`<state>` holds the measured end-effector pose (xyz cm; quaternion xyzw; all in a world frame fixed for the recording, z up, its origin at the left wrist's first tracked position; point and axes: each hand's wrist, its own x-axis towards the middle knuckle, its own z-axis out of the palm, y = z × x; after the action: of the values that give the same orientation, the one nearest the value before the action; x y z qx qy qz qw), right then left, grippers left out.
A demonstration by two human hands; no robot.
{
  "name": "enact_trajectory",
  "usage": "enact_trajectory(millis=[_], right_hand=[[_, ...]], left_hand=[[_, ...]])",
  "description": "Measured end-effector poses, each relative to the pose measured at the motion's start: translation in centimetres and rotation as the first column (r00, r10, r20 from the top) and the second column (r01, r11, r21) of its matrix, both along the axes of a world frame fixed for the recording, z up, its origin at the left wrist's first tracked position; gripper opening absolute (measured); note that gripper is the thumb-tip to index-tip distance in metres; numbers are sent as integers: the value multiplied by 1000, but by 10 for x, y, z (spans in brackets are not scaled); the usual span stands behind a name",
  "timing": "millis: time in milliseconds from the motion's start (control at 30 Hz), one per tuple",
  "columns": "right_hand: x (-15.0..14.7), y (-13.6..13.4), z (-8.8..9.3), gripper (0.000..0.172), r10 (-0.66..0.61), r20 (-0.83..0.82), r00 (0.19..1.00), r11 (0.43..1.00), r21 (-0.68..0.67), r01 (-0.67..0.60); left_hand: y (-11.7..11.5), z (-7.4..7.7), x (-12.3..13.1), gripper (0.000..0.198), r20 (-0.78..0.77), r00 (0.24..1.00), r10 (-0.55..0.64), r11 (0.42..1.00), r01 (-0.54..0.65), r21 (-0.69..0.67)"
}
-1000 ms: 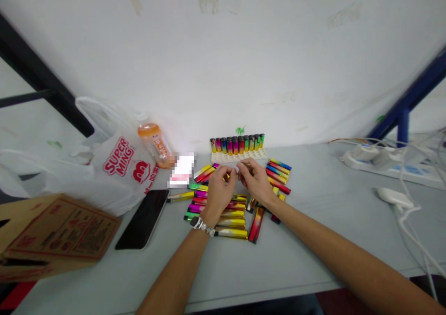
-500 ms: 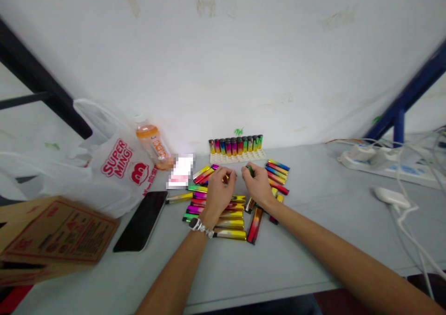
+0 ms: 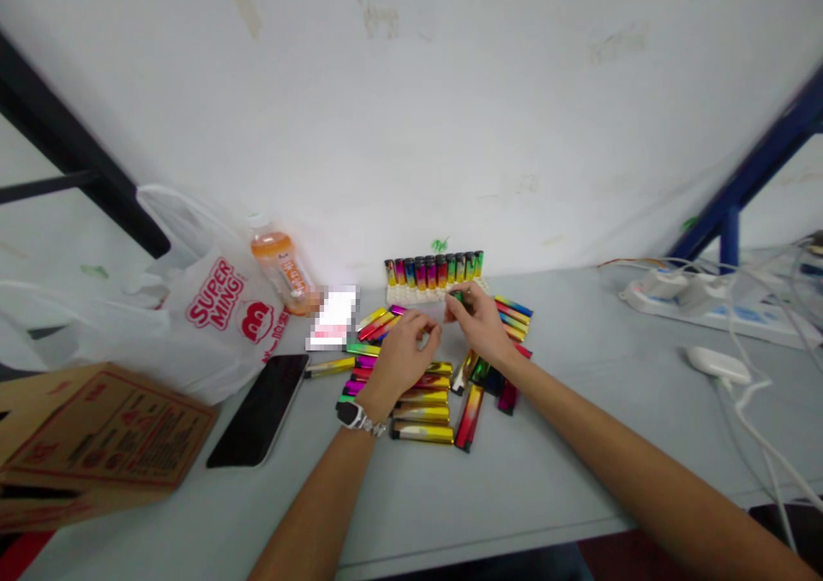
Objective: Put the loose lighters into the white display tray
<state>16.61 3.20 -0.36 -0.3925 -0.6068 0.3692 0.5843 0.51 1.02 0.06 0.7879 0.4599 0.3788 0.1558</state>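
Note:
My right hand [image 3: 481, 328] is closed on a lighter [image 3: 457, 296], whose dark green end shows above the fingers, just in front of the white rack. My left hand [image 3: 406, 351] hovers over a row of lighters [image 3: 421, 414] with its fingers curled together; whether anything is in them I cannot make out. Several shiny multicoloured lighters [image 3: 435, 270] stand upright in the white perforated rack [image 3: 402, 293] by the wall. More lie loose under and beside both hands, among them a red and yellow lighter [image 3: 469, 418] and a fanned group [image 3: 513, 317] at the right.
To the left are a black phone [image 3: 259, 411], a cardboard box [image 3: 109, 444], a white plastic bag [image 3: 219, 324], an orange drink bottle [image 3: 286, 272] and a blurred white card [image 3: 333, 317]. A power strip [image 3: 713, 302] and white cables [image 3: 759, 422] lie at the right.
My right hand has shifted a little away from me toward the rack, holding the lighter. The left hand stays nearly in place, slightly turned.

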Motion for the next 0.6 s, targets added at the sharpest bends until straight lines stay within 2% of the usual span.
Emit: enact_trajectory(millis=[67, 167, 233, 400, 600], right_hand=[[13, 11, 8, 24, -88, 137, 987, 993, 88, 76], [31, 31, 19, 24, -257, 298, 919, 955, 225, 193], [39, 48, 23, 23, -309, 347, 885, 941, 245, 232], [45, 85, 18, 27, -305, 380, 873, 947, 222, 235], [43, 104, 11, 14, -255, 464, 848, 960, 224, 166]], left_hand=[[0, 3, -3, 12, -48, 998, -49, 999, 48, -12], [-1, 4, -4, 12, -75, 994, -81, 996, 79, -30], [-3, 4, -1, 14, -92, 991, -94, 995, 91, -38], [-9, -1, 7, 16, -133, 988, -82, 996, 77, -43], [-10, -5, 10, 16, -166, 983, -82, 997, 79, -25]])
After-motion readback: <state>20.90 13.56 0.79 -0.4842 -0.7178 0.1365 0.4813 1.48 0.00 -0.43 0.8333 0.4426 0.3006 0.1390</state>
